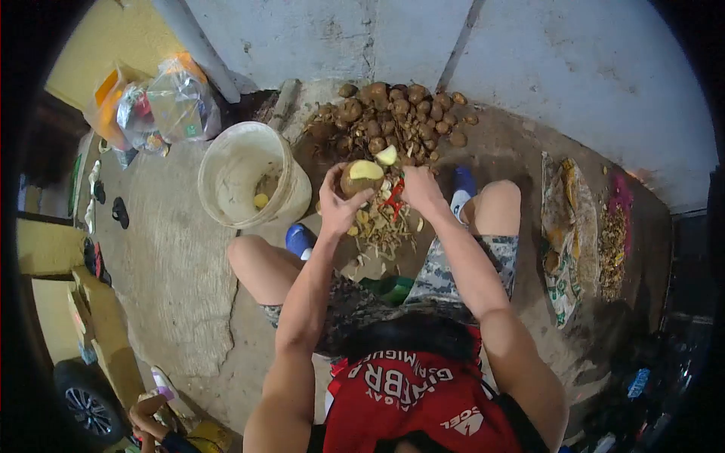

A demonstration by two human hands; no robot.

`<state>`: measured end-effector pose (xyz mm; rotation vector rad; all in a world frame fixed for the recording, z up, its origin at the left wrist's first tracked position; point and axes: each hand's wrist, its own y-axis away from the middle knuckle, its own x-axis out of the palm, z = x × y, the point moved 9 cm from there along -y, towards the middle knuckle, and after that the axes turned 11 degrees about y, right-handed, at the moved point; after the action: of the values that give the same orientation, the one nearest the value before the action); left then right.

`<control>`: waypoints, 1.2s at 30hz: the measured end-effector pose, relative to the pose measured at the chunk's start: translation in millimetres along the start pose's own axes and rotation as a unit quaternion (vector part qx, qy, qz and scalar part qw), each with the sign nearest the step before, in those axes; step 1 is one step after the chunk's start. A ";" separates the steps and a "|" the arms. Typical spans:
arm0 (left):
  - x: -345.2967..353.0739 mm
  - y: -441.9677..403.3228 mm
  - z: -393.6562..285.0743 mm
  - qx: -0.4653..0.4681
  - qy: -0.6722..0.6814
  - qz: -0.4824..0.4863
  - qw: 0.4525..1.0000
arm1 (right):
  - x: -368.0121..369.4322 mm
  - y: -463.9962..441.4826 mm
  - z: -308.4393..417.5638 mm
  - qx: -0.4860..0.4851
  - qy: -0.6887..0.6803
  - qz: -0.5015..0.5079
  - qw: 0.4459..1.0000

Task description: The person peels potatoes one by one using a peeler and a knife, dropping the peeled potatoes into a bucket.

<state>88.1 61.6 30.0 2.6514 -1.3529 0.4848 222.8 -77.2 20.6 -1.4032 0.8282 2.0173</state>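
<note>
My left hand is wrapped round a large brown potato, with a pale yellow peeled patch on its upper side. In my right hand is a red-handled peeler, just right of the potato and apart from it. Beyond my hands a heap of unpeeled brown potatoes lies against the wall. A pale peeled piece shows at its near edge. Peelings are scattered on the ground below my hands, between my feet.
To the left stands a white bucket with a yellow piece inside. Filled plastic bags sit behind it. A sack lies on the right, beside more scraps. Another person's arm shows at lower left, near a wheel.
</note>
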 end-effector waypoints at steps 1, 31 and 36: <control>-1.1 3.4 6.7 -0.029 0.057 0.005 0.998 | 6.3 0.2 -3.3 0.001 -0.005 0.008 1.000; 13.7 8.8 6.9 -0.143 0.276 0.110 0.944 | -72.2 -19.2 -36.8 -0.041 -0.355 -0.098 0.929; 2.7 2.6 15.8 -0.112 0.171 0.067 0.977 | -51.7 -24.4 -20.9 -0.076 -0.322 -0.105 0.938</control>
<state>91.1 54.0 16.0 2.1848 -1.3873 0.7202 269.4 -80.9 59.5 -0.7621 0.2267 2.1956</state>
